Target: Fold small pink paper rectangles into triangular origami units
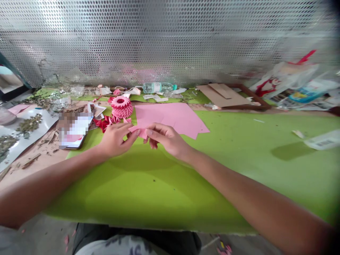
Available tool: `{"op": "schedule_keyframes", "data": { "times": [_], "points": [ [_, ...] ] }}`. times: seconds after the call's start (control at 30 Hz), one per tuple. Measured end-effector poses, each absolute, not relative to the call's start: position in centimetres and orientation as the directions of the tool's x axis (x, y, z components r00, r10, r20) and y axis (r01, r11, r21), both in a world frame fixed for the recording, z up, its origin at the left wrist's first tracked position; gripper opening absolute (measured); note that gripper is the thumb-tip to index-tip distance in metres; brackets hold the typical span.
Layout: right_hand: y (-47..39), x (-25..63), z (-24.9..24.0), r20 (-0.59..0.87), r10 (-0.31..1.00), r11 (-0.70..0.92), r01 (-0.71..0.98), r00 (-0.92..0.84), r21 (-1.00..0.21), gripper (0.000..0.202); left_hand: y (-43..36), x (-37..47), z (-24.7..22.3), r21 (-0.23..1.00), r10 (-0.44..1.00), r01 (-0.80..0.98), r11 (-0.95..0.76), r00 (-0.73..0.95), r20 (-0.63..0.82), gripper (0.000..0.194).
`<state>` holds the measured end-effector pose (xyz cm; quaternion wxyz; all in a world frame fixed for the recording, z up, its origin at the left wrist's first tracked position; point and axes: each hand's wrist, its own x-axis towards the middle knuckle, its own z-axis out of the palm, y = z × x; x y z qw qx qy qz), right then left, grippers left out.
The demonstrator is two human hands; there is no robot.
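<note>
A small folded piece of pink paper is pinched between both hands above the green table surface. My left hand grips its left end between thumb and fingers. On the other end, my right hand closes thumb against fingers. Just behind the hands lie flat pink paper sheets. A round stacked ornament of folded pink paper stands past my left hand, with red and pink folded pieces beside it.
A phone lies at the left, near dried plant bits. Along the perforated metal wall rest a plastic bottle and cardboard pieces. Plastic bags and a white container are on the right.
</note>
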<state>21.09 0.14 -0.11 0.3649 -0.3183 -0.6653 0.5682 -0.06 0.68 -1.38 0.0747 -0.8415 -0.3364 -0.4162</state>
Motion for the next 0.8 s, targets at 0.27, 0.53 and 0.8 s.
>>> {"op": "schedule_keyframes", "data": {
  "times": [0.27,0.53,0.8],
  "points": [
    [-0.42,20.79,-0.07,0.186,0.848,0.254,0.073,-0.496,-0.964,0.027,0.64,-0.11,-1.45,0.063,0.436,0.607,-0.792,0.491,0.754,0.03],
    [-0.14,21.02,-0.29,0.209,0.832,0.263,0.033,-0.513,-0.964,0.029,0.67,-0.07,-1.29,0.109,0.483,0.667,-0.737,0.407,0.775,0.026],
    [-0.68,20.66,-0.08,0.217,0.863,0.286,0.087,-0.455,-0.954,0.029,0.74,-0.16,-1.22,0.015,0.415,0.635,-0.772,0.486,0.769,0.03]
  ]
}}
